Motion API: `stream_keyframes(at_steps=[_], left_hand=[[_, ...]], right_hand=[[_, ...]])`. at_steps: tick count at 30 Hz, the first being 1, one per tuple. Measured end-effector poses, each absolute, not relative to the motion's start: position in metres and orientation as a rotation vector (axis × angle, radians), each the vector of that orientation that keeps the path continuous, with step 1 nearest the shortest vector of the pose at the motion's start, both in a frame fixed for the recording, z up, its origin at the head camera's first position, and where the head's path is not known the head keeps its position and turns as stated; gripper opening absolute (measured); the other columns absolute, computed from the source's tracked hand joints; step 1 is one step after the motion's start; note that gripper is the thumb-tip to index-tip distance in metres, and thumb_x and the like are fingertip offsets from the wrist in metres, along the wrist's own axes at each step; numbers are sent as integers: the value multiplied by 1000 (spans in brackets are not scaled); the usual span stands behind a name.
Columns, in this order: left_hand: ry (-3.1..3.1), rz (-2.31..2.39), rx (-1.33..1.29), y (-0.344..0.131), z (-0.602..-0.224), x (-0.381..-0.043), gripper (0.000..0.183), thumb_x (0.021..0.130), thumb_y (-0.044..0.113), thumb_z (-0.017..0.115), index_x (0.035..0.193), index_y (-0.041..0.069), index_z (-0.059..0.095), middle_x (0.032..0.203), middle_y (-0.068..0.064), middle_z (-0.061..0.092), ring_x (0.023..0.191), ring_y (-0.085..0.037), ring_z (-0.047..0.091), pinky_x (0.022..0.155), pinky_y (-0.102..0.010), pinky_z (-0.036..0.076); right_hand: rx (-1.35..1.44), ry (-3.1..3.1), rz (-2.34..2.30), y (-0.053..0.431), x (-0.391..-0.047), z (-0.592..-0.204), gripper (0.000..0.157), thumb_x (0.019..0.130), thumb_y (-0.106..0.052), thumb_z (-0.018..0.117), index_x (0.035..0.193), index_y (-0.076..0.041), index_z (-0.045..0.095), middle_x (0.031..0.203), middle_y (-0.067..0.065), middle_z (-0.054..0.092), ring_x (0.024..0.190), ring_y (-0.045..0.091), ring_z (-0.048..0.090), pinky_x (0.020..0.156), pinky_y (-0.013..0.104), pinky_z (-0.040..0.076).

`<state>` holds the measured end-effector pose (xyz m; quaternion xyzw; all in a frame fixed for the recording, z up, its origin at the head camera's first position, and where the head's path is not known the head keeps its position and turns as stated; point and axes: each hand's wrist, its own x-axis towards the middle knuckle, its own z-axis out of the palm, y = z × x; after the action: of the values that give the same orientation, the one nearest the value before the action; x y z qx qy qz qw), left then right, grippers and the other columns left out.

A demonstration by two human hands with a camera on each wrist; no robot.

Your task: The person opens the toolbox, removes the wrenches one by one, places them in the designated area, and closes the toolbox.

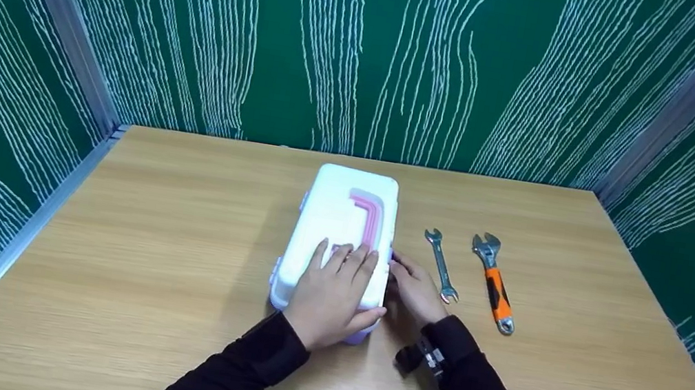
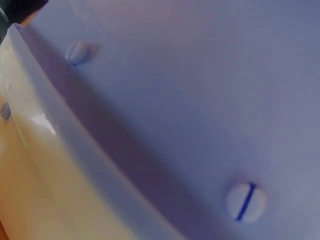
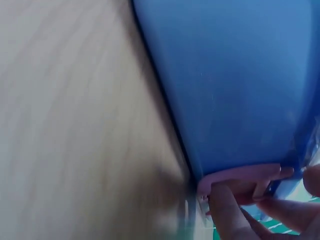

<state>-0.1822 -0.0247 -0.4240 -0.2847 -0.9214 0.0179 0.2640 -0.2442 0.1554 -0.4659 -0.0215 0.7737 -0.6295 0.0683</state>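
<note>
A toolbox with a white lid point(image 1: 334, 210) and a pink handle point(image 1: 373, 220) set into its top stands mid-table. Spread across the near half of the lid is my left hand point(image 1: 331, 297), fingers straight and overlapping the handle's near end. My right hand point(image 1: 419, 293) is at the box's right side, its fingertips curled at a pink latch point(image 3: 242, 175). One finger reaches inside the latch's frame, and others lie along its edge. The side wall point(image 3: 230, 90) looks blue in the right wrist view. Close up in the left wrist view are a smooth lilac surface point(image 2: 175, 100) and a slotted round stud point(image 2: 246, 202).
Right of the box lies a silver double open-ended wrench point(image 1: 441, 264). Beyond it is an adjustable wrench point(image 1: 495, 285) with an orange and black handle. The wooden table point(image 1: 161, 228) is bordered by green walls point(image 1: 302, 41) with white streaks.
</note>
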Motion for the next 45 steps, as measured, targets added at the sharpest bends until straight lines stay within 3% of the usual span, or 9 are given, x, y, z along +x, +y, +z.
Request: stream_keyframes(at_steps=[4, 10, 14, 21, 28, 34, 40, 45], left_hand=[[-2524, 40, -771, -24, -424, -182, 77, 91, 64, 48, 144, 9, 47, 142, -8, 56, 127, -27, 53, 110, -54, 37], [-2550, 41, -774, -24, -423, -182, 77, 93, 65, 45, 146, 9, 45, 144, -8, 54, 129, -27, 52, 112, -54, 35], [-2569, 42, -773, -25, -422, -182, 77, 94, 65, 41, 147, 10, 43, 146, -8, 52, 131, -27, 51, 112, -54, 34], [-2565, 38, -768, -25, -424, -182, 77, 93, 65, 44, 147, 10, 44, 146, -8, 52, 130, -27, 51, 112, -54, 34], [-2552, 54, -750, -24, -425, -184, 78, 91, 66, 45, 145, 11, 45, 144, -7, 54, 128, -26, 52, 112, -54, 34], [-2572, 62, -750, -23, -425, -183, 79, 92, 67, 42, 147, 11, 43, 146, -6, 52, 130, -26, 51, 113, -53, 33], [-2583, 56, -744, -23, -424, -182, 79, 92, 68, 41, 148, 11, 42, 147, -7, 51, 131, -26, 50, 114, -53, 32], [-2580, 52, -740, -23, -424, -182, 78, 92, 67, 43, 147, 12, 43, 147, -6, 51, 131, -26, 50, 114, -53, 32]], right_hand=[[-123, 2389, -1792, 164, -249, -465, 50, 98, -11, 44, 146, 2, 41, 137, 25, 56, 120, 29, 59, 102, 39, 49], [-357, 2487, -1549, 176, -258, -465, 63, 91, -8, 57, 149, 4, 34, 145, 27, 46, 131, 44, 47, 111, 52, 38], [-424, 2440, -1520, 178, -262, -470, 70, 91, -10, 64, 150, 5, 29, 149, 28, 40, 134, 46, 43, 113, 54, 35], [-396, 2502, -1519, 182, -262, -475, 57, 91, -6, 61, 143, 6, 42, 141, 27, 50, 125, 42, 52, 110, 52, 39], [-327, 2580, -1486, 197, -260, -468, 59, 87, -11, 68, 140, 5, 48, 139, 26, 53, 113, 38, 60, 94, 37, 50], [-249, 2496, -1632, 209, -256, -461, 60, 89, -6, 64, 145, 1, 43, 143, 22, 49, 113, 31, 58, 85, 19, 50], [-233, 2388, -1873, 207, -254, -454, 60, 90, -2, 63, 145, 1, 40, 141, 22, 47, 111, 25, 57, 85, 18, 51], [-253, 2329, -1996, 202, -252, -452, 54, 90, -5, 67, 140, 2, 45, 136, 22, 52, 105, 16, 60, 87, 18, 53]])
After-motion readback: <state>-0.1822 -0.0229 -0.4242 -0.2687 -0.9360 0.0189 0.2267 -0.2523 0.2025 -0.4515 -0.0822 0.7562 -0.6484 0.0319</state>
